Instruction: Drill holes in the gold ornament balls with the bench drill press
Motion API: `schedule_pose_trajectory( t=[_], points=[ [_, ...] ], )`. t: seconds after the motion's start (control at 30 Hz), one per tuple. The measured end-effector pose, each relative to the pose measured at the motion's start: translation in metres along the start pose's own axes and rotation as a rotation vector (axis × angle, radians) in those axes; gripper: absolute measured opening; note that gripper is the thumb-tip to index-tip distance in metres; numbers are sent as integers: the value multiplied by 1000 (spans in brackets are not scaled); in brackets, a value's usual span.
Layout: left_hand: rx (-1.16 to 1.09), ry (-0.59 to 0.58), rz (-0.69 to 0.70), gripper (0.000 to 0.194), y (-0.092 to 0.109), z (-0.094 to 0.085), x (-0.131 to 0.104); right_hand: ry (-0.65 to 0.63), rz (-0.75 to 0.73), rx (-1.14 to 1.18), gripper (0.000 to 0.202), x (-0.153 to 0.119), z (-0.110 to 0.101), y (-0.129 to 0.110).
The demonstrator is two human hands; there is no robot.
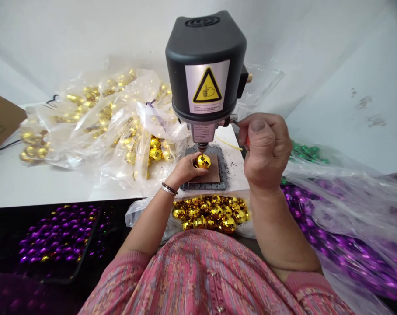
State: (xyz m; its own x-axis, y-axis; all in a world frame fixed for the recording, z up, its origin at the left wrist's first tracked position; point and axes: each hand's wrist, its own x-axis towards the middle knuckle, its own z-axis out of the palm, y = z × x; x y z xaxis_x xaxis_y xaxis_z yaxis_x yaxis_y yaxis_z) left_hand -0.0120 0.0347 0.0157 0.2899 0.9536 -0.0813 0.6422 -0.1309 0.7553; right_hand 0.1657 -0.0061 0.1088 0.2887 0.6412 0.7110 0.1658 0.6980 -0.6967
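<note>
My left hand (187,168) pinches a gold faceted ball (203,162) on a brown board (213,174), which lies on the base of a small drill press (207,52). The chuck (203,147) sits straight above the ball, and its thin bit reaches down to the ball's top; whether it has gone in I cannot tell. To the right of the press head, my right hand (266,144) is closed around the end of the feed lever (234,120). A bit of orange-red shows between its fingers.
Clear bags of gold balls (100,118) cover the table's left side. An open bag of gold balls (214,212) lies before my body. Purple balls (59,238) are at lower left, bagged purple balls (346,253) at right, green ones (308,153) behind. A cardboard box (5,118) stands far left.
</note>
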Motion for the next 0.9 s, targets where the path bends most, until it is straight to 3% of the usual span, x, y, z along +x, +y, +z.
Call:
schedule_pose_trajectory(
  t=[0.53, 0.9],
  points=[
    [39, 21, 76, 49, -8, 4, 2, -7, -127, -167, 23, -23, -10, 24],
    [40, 46, 88, 55, -19, 10, 3, 82, -93, -62, 17, -35, -6, 41]
  ],
)
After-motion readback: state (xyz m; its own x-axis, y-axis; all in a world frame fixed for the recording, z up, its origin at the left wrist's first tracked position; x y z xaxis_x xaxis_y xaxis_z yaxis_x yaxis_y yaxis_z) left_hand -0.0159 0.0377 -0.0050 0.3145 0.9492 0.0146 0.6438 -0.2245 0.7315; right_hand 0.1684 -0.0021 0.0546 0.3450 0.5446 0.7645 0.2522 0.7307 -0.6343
